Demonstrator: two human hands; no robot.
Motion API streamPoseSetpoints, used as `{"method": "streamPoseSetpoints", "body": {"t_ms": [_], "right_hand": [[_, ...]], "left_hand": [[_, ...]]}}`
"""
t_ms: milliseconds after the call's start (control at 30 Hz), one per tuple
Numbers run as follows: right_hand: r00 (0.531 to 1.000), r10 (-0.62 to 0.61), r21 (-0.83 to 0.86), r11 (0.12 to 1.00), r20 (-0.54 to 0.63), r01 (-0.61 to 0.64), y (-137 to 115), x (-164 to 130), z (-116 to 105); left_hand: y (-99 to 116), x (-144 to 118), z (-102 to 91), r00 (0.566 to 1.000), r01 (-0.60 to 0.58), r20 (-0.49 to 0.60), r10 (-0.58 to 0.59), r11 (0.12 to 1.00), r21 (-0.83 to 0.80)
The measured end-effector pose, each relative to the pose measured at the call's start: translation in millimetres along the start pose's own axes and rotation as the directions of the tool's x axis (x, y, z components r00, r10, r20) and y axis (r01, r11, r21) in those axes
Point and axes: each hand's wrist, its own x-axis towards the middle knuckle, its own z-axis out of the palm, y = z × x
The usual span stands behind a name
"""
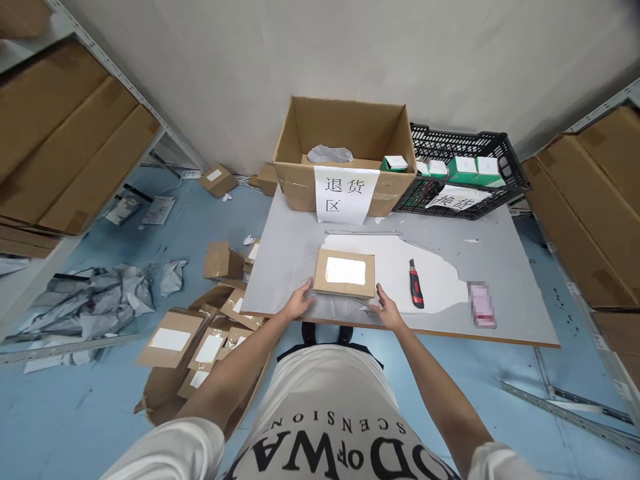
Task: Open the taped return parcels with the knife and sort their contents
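Closest to the camera is the person's white shirt (340, 413) with big dark lettering, and both bare forearms reach out from it over the near edge of the desk (500, 267). Left hand (299, 303) sits open with fingers spread, fingertips touching the near left corner of a flat brown parcel (345, 272) with a white label on top. Right hand (386, 308) is open too, resting just beside the parcel's near right corner; honestly can't tell if it's actually touching the cardboard or just the desk next to it. So the parcel lies flat on the desk right between the two hands, slightly beyond them.

Just to the right of the right hand is a red and black box cutter (416, 285), lying on a white patch of the desk surface. Further right of that, a small pink thing (481, 304) that's blurred out. Well beyond both hands, at the far edge, stands an open cardboard box (345, 143) with a paper sign taped to its front, and beside it on the right a black plastic crate (465, 167) holding green and white cartons.

Down on the blue floor, left of the left hand, a heap of small labelled parcels (200, 340) and crumpled grey mailer bags (100, 300).
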Motion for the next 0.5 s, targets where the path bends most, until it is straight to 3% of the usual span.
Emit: {"method": "streamPoseSetpoints", "body": {"t_ms": [233,400,500], "right_hand": [[0.993,-0.087,-0.041,0.996,-0.076,0.084,-16,3,14],[0.991,-0.127,-0.147,0.982,-0.047,0.119,-52,9,-8],[0.993,-0.119,-0.227,0.967,-0.013,0.113,-78,21,-28]], "left_hand": [[25,7,10.0,0.995,-0.103,-0.011,0.103,0.995,0.010],[66,15,-4.5,0.988,-0.121,-0.086,0.127,0.990,0.067],[90,27,-15.7,0.994,-0.092,-0.041,0.099,0.986,0.136]]}}
